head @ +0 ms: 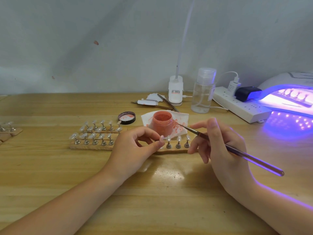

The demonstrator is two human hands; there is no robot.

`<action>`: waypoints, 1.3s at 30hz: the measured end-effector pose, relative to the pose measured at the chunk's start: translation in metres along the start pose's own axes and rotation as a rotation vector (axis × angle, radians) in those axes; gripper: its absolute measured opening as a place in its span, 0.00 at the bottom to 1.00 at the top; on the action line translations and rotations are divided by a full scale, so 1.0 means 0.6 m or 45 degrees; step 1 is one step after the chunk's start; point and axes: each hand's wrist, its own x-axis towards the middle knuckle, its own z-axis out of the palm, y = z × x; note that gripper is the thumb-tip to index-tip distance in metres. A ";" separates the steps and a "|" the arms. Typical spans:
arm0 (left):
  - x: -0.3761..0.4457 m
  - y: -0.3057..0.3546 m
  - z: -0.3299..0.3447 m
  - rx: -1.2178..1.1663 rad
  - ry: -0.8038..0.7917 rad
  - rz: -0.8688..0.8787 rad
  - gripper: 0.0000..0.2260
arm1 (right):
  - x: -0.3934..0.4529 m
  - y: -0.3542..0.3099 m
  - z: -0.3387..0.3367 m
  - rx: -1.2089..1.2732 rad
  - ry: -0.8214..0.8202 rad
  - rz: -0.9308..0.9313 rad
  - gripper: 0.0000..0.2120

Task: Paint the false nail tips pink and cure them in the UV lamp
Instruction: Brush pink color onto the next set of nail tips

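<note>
**Pink paint, brush in hand, lamp glowing**

From the head camera, we are looking down at a wooden table (50,167). Our left hand (133,146) is pinching one nail tip on its stand (162,139) between thumb and forefinger, at the left end of a wooden strip (174,150) lying near the middle of the table. Three more nail tips (177,141) are standing on that strip just to the right. Our right hand (220,146) is gripping a thin brush (237,150), fingers curled round its handle, with the bristles pointing left and far, toward the open jar of pink paint (162,123). The jar is sitting on a stained white paper (182,117) just beyond the strip, and its lid (127,117) is lying to the left. Further left, rows of clear tips on stands (94,133) are waiting on more strips. At the far right, the UV lamp (291,95) is glowing violet, with a row of stands inside it. A clear pump bottle (203,92) and a power strip (240,106) are standing along the far edge.
</note>
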 end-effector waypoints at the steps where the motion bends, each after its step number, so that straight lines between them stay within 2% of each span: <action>1: 0.001 0.000 0.000 0.002 0.008 -0.007 0.04 | 0.000 0.000 0.000 -0.004 0.001 -0.002 0.16; 14: 0.008 -0.010 0.006 0.148 0.016 -0.076 0.08 | -0.002 -0.003 0.003 -0.015 -0.023 -0.004 0.17; 23: 0.010 -0.011 0.011 0.144 0.005 -0.115 0.11 | -0.003 -0.004 0.005 -0.031 -0.028 0.021 0.18; 35: 0.012 -0.013 0.009 0.254 -0.085 -0.100 0.08 | -0.002 -0.007 0.006 -0.002 -0.029 0.055 0.18; 39: 0.013 -0.008 0.012 0.333 -0.182 -0.074 0.11 | -0.002 -0.008 0.006 0.014 -0.036 0.054 0.18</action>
